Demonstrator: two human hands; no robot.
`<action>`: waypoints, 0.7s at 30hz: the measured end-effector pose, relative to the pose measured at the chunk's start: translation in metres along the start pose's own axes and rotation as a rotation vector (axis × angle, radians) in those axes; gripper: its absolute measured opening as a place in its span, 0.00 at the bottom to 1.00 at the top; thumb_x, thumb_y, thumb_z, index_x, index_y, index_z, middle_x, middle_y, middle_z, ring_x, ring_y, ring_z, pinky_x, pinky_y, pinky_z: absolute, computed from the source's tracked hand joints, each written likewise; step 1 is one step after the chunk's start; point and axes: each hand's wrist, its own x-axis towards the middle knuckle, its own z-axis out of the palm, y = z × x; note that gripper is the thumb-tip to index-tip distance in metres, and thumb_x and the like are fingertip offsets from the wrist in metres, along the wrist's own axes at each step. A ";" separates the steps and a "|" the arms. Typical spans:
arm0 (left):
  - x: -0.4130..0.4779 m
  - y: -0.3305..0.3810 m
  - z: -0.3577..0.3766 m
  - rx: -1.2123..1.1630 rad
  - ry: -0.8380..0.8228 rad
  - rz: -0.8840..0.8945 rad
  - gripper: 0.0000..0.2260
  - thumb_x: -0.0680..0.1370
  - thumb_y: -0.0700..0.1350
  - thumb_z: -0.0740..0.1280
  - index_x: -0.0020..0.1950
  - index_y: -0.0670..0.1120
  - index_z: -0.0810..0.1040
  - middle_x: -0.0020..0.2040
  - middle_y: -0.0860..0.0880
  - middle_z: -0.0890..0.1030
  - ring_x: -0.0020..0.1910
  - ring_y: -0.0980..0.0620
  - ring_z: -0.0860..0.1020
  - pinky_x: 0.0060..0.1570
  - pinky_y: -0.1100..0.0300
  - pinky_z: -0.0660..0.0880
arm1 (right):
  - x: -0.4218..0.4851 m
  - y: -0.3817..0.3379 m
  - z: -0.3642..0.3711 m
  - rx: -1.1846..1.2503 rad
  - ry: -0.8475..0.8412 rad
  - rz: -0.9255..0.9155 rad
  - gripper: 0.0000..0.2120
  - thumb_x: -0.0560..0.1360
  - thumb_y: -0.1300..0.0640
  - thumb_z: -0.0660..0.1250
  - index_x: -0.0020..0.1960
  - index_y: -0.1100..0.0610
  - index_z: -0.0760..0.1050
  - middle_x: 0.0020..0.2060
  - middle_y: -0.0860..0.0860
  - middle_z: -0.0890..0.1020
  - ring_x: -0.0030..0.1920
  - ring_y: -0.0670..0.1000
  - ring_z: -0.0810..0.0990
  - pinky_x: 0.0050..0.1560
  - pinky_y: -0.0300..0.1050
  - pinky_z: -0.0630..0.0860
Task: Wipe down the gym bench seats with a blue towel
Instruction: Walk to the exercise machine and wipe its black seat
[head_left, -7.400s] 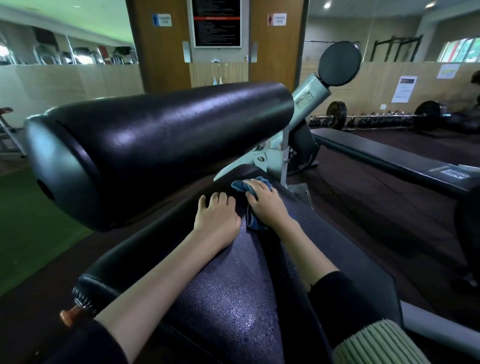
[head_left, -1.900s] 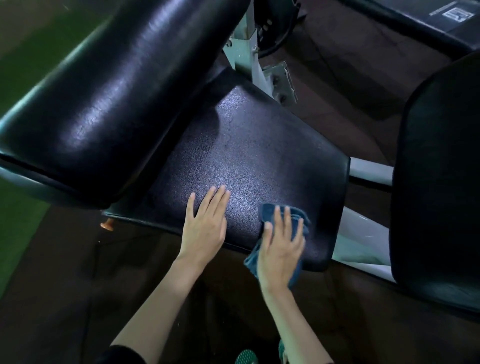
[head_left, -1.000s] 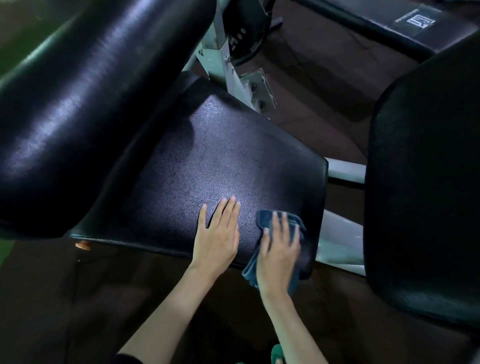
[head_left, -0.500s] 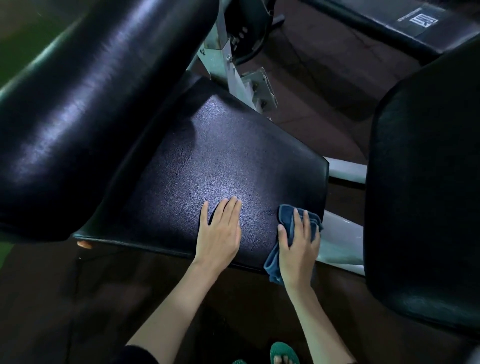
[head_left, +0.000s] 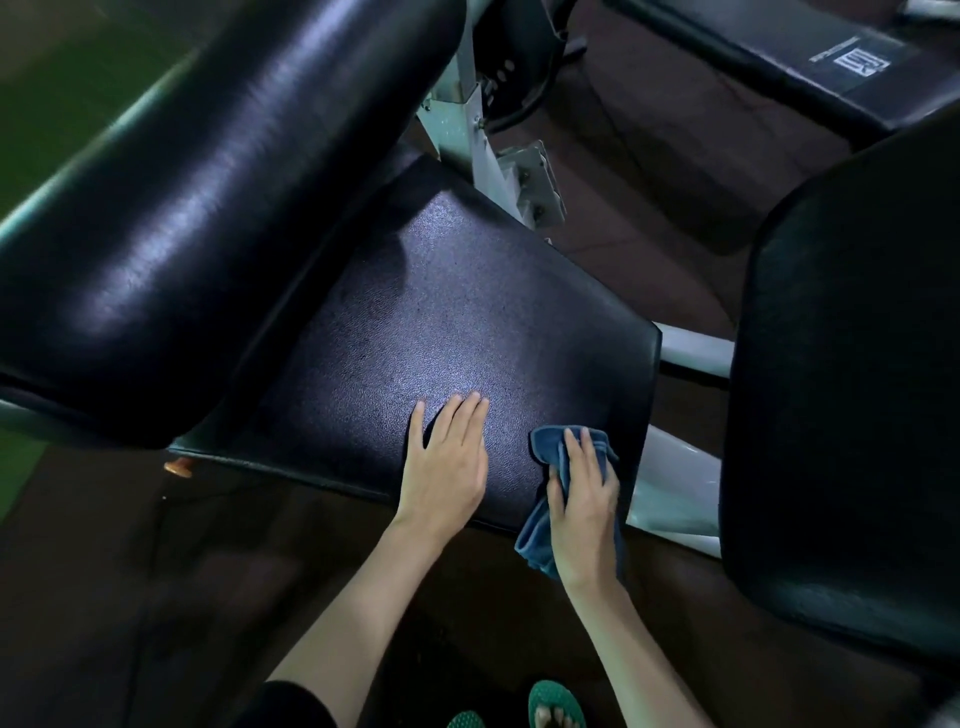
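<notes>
Your right hand (head_left: 584, 506), fingers flat, still presses the blue towel (head_left: 548, 449) at the lower-right corner of the seat (head_left: 441, 312), edged slightly left; your left hand (head_left: 447, 467) stays spread beside it.

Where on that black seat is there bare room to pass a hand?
The wide stretch of seat pad between the left hand and the roller pad is bare. The near right corner is crowded: right hand pressing the blue towel.

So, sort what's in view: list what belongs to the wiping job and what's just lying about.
Job in hand:
blue towel
seat pad
right hand, pressing the towel on the pad
left hand, flat on the pad

Just there:
roller pad
metal frame
green sandals
flat bench
</notes>
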 end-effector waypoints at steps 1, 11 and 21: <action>-0.002 0.001 -0.002 -0.006 -0.001 -0.006 0.22 0.79 0.46 0.50 0.70 0.43 0.70 0.69 0.48 0.73 0.68 0.50 0.70 0.68 0.42 0.64 | -0.002 -0.002 -0.002 0.040 -0.023 -0.004 0.25 0.73 0.66 0.68 0.69 0.59 0.69 0.68 0.57 0.71 0.65 0.57 0.70 0.66 0.54 0.69; -0.026 0.006 -0.041 -0.141 0.009 -0.211 0.20 0.78 0.45 0.51 0.68 0.44 0.71 0.66 0.49 0.75 0.65 0.52 0.73 0.66 0.45 0.66 | -0.002 -0.046 -0.038 0.482 -0.319 0.217 0.20 0.77 0.57 0.64 0.69 0.52 0.69 0.64 0.46 0.73 0.65 0.43 0.70 0.62 0.25 0.60; -0.060 -0.014 -0.100 -0.347 0.018 -0.519 0.19 0.80 0.41 0.57 0.72 0.46 0.67 0.69 0.51 0.71 0.70 0.55 0.67 0.73 0.51 0.56 | -0.015 -0.121 -0.063 0.979 -0.613 0.684 0.15 0.71 0.55 0.73 0.56 0.47 0.78 0.50 0.52 0.84 0.49 0.52 0.83 0.50 0.47 0.80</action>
